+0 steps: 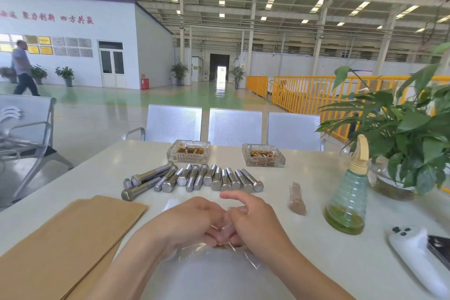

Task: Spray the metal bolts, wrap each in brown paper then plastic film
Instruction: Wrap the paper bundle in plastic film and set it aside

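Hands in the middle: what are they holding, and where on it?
Both the left hand and right hand pinch a paper-wrapped bolt at its top, over plastic film.

My hands (220, 224) hid nearly all of the brown-wrapped piece I was pinching in the plastic film (219, 253). The brown paper (60, 238) ran off the lower left edge. The white controller (414, 253) was cut off at the right.

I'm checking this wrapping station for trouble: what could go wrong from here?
1. The clear plastic film lies loose and creased under both hands; it may cling or fold unevenly.
2. The bare steel hex bolts lie unrestrained behind the left hand and right hand; a nudge might roll them.
3. The green-tinted plastic spray bottle stands near the right forearm and could tip.
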A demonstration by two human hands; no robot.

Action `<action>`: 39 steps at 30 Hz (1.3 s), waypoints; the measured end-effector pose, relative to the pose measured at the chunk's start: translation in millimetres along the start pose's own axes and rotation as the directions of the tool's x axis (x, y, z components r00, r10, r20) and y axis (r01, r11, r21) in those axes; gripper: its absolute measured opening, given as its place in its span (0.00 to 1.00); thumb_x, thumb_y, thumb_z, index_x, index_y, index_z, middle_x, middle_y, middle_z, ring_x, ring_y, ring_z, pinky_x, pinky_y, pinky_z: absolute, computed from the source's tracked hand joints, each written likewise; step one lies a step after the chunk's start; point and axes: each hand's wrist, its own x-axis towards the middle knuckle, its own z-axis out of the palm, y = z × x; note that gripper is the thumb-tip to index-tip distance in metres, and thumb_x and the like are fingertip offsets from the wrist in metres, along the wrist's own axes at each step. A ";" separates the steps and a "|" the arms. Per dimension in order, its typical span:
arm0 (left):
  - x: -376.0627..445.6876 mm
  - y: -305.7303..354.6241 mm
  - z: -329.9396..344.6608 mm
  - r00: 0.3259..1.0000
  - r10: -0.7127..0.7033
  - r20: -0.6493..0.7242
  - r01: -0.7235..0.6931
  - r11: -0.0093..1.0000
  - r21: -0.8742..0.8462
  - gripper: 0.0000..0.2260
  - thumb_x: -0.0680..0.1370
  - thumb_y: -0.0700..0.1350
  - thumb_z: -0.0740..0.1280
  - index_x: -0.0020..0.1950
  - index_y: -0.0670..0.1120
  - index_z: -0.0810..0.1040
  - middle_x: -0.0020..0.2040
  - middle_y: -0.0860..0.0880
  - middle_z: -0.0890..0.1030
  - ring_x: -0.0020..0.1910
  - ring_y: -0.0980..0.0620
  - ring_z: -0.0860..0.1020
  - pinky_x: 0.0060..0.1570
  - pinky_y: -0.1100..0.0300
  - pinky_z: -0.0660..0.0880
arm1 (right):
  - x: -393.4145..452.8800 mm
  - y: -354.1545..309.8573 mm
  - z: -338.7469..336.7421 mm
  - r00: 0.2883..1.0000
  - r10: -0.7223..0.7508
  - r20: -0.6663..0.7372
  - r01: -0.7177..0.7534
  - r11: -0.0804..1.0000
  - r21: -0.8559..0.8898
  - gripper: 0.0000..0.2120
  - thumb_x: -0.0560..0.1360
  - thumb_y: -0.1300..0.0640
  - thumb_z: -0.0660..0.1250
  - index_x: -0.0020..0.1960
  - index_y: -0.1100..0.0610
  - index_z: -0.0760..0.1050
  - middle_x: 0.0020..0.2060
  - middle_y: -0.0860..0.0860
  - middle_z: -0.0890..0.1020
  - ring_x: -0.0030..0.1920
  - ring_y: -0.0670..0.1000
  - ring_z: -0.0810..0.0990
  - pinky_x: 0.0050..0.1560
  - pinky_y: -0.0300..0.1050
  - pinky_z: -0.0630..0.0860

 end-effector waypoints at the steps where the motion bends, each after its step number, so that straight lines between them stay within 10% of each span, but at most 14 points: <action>1: 0.4 0.1 2.0 1.000 0.015 -0.010 -0.014 0.999 0.051 0.12 0.79 0.41 0.62 0.50 0.36 0.81 0.46 0.42 0.85 0.44 0.51 0.82 0.57 0.55 0.80 | 1.2 0.8 -1.6 1.000 -0.006 0.006 0.007 0.999 -0.032 0.23 0.79 0.63 0.57 0.62 0.40 0.79 0.31 0.53 0.85 0.30 0.48 0.83 0.34 0.38 0.80; 8: 6.3 5.3 12.4 0.987 0.024 -0.159 0.020 0.963 0.269 0.11 0.73 0.46 0.72 0.31 0.54 0.77 0.31 0.54 0.78 0.30 0.52 0.77 0.35 0.61 0.74 | 2.3 8.4 -11.0 0.992 -0.017 0.127 0.033 0.991 -0.126 0.17 0.82 0.45 0.54 0.66 0.28 0.69 0.44 0.55 0.88 0.36 0.52 0.86 0.51 0.51 0.83; 13: 11.9 4.1 10.7 0.949 0.007 -0.314 0.090 0.952 0.293 0.10 0.73 0.32 0.68 0.42 0.46 0.85 0.37 0.47 0.86 0.28 0.54 0.81 0.29 0.66 0.76 | 1.2 4.1 -18.9 0.990 -0.128 0.050 0.135 0.976 -0.168 0.21 0.82 0.57 0.56 0.65 0.33 0.71 0.50 0.42 0.85 0.29 0.52 0.84 0.34 0.44 0.81; 16: 13.9 0.5 13.1 0.932 0.032 -0.362 0.089 0.946 0.312 0.11 0.70 0.32 0.68 0.39 0.47 0.84 0.36 0.47 0.86 0.32 0.49 0.85 0.33 0.61 0.81 | -2.9 11.0 -25.4 0.956 -0.277 -0.102 0.216 0.892 -0.398 0.19 0.79 0.61 0.60 0.58 0.37 0.76 0.45 0.41 0.81 0.37 0.45 0.82 0.39 0.39 0.79; 20: 18.5 -2.1 14.0 0.914 0.069 -0.401 0.083 0.933 0.349 0.11 0.71 0.34 0.67 0.39 0.49 0.84 0.40 0.47 0.86 0.35 0.48 0.85 0.40 0.53 0.84 | -13.2 27.6 -19.0 0.927 -0.374 0.029 0.295 0.681 -0.670 0.12 0.80 0.56 0.62 0.57 0.42 0.77 0.47 0.39 0.78 0.50 0.41 0.76 0.53 0.42 0.74; 39: 25.0 -20.2 16.0 0.905 0.318 -0.283 -0.034 0.718 0.696 0.11 0.76 0.38 0.64 0.48 0.56 0.71 0.47 0.53 0.72 0.44 0.52 0.75 0.42 0.58 0.72 | -19.8 47.5 -3.6 0.918 -0.396 -0.007 0.294 0.692 -0.660 0.16 0.81 0.41 0.58 0.65 0.35 0.77 0.50 0.38 0.74 0.53 0.42 0.69 0.55 0.39 0.72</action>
